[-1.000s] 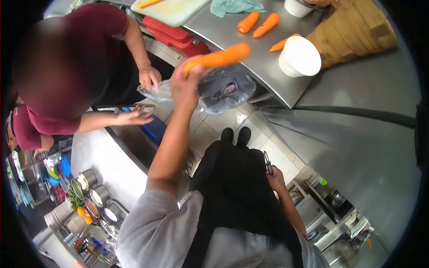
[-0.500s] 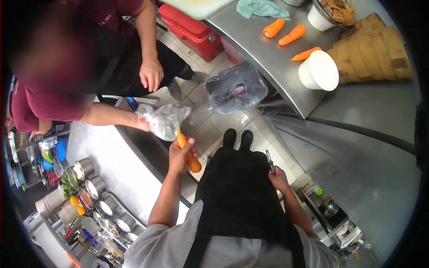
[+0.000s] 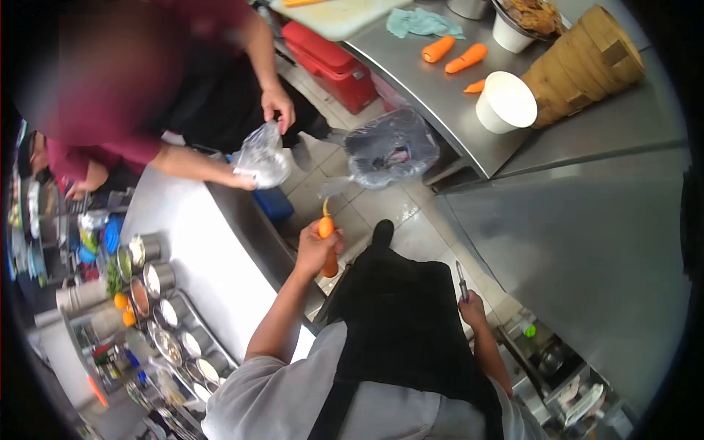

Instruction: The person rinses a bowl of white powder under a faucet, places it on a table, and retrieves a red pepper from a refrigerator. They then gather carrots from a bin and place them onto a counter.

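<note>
My left hand (image 3: pixel 315 248) is wrapped round a carrot (image 3: pixel 327 229), which stands nearly upright with its thin stem end on top and its thick lower end below my fingers. My right hand (image 3: pixel 473 308), low beside my apron, grips a vegetable peeler (image 3: pixel 462 280) with its narrow metal blade pointing away from me. Across from me, a person in a maroon shirt holds a clear plastic bag (image 3: pixel 265 158) between both hands; its contents are hard to make out. Several orange carrots (image 3: pixel 466 58) lie on the steel counter beside a white tub (image 3: pixel 506 103).
A lined bin (image 3: pixel 392 150) stands on the tiled floor ahead. Behind it is a red cooler (image 3: pixel 330 70). Stacked bamboo steamers (image 3: pixel 587 66) and a green cloth (image 3: pixel 423 23) sit on the right counter. Metal containers (image 3: pixel 158 279) line the left worktop (image 3: pixel 191 227).
The carrot in my left hand has moved right and turned more upright. The other person has brought a second hand to the bag. My body has turned, and one shoe is now hidden.
</note>
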Demonstrator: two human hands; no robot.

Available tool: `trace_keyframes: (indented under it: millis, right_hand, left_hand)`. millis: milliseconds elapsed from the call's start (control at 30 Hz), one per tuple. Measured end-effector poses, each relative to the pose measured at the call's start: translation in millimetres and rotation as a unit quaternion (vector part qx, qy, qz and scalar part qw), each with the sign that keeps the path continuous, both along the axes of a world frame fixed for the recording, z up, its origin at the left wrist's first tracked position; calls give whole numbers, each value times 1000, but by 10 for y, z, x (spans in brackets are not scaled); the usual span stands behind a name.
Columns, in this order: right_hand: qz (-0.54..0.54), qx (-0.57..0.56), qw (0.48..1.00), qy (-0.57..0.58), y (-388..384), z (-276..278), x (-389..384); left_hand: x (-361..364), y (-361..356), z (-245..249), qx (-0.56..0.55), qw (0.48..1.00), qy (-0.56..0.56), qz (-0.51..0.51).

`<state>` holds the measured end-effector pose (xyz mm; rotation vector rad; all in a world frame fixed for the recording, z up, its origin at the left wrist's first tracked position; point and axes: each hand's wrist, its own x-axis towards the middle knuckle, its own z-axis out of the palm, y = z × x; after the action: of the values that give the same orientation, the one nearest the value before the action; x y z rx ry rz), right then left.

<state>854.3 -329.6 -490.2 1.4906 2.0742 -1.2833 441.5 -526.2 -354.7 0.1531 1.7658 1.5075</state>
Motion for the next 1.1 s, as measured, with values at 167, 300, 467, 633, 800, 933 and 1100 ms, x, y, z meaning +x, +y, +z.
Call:
trace_keyframes:
  millis: [167, 300, 467, 633, 800, 933, 1100]
  right_hand:
    - [51, 72, 994, 62, 49, -146, 548]
    - [-15, 16, 991, 132, 79, -526, 1111]
    - [-119, -104, 974, 160, 45, -341, 1423]
    - [-138, -117, 966, 187, -113, -205, 1703]
    - [-202, -92, 948, 230, -318, -340, 1992]
    - [-238, -65, 943, 223, -604, -252, 2102]
    - [-273, -113, 920, 259, -1081, 179, 1977]
  left_hand:
    - [753, -97, 187, 6, 999, 6, 38]
    - [1416, -212, 379, -12, 999, -6, 40]
    - [2003, -370, 592, -13, 999, 36, 32]
    - [2266, -656, 761, -23, 997, 77, 17]
    - [2376, -757, 863, -22, 995, 97, 27]
    - [2452, -771, 874, -19, 997, 79, -5]
    - [2553, -993, 704, -4, 995, 68, -71]
